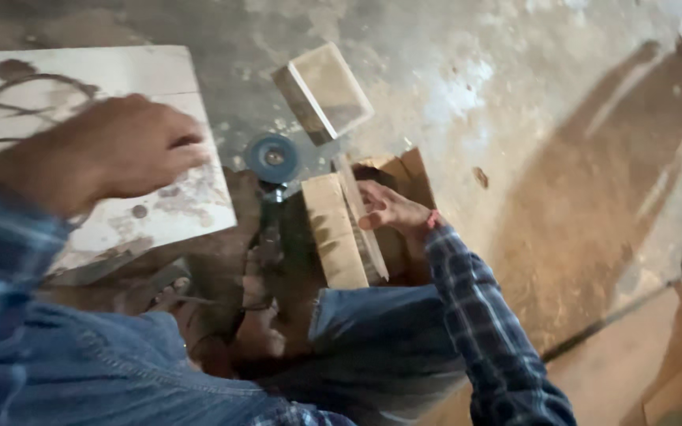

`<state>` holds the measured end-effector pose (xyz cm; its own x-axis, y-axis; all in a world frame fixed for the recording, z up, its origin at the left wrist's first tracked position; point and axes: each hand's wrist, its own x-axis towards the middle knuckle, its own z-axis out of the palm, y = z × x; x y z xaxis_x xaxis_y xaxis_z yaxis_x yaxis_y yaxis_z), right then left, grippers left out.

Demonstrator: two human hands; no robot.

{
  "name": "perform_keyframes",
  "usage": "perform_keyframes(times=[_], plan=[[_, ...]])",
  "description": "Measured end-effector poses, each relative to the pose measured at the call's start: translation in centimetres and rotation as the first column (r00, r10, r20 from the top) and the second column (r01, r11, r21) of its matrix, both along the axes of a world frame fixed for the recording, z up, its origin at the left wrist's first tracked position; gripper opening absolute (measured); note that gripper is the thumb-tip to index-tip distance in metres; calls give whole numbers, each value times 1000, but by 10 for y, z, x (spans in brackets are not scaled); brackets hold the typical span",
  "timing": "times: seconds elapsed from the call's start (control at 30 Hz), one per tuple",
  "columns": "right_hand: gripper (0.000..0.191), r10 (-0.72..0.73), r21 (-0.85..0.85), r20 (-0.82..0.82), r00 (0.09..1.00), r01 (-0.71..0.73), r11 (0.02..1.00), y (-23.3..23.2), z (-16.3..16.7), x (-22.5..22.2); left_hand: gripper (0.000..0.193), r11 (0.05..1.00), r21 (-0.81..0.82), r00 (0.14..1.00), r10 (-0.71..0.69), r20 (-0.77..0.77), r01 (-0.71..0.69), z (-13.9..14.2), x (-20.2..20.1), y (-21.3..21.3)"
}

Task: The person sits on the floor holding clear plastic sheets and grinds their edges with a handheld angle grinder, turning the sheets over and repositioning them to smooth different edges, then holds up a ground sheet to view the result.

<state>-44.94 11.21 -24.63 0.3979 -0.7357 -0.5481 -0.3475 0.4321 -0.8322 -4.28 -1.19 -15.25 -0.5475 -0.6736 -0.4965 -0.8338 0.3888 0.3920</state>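
**Wooden pieces steadied beside an idle grinder**

At the centre of the frame, the right hand (pixel 388 209) is laid against a pale rectangular wooden block (pixel 333 229) and a thin upright wooden slat (pixel 362 225). The fingers (pixel 369 197) are curled loosely around the slat's edge, apparently so that slat and block are kept pressed together on the floor. Behind them a brown cardboard box (pixel 408 170) is seen, seemingly serving as a backstop.

The left hand (pixel 116 146) is raised at the upper left, blurred; its fingers are bent inward, but whether anything is held cannot be told. It hovers over a whitish, stained flat board (pixel 171 209), on which a dark looped cable (pixel 9 99) is draped.

Just left of the block, an angle grinder with a blue-grey round disc (pixel 272 158) lies untouched, its disc turned upward. Above it, one light box-shaped wooden block (pixel 329 91) rests apart on the grey concrete floor (pixel 515 95).

Counted: two blocks, one slat, one board, one grinder.
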Motion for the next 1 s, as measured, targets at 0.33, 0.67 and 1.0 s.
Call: perform_keyframes(times=[0.33, 0.67, 1.0], plan=[[132, -338, -871, -109, 935, 74, 486, -52, 63, 178, 37, 947, 60, 690, 272, -670, -315, 51, -37, 21], [67, -183, -817, 119, 976, 201, 541, -106, 77, 227, 18, 866, -366, 654, -62, -754, -340, 58, 63, 8], [21, -185, -746, 156, 970, 238, 622, -91, 30, 253, 36, 893, -35, 785, 376, -492, -449, 27, 101, 9]])
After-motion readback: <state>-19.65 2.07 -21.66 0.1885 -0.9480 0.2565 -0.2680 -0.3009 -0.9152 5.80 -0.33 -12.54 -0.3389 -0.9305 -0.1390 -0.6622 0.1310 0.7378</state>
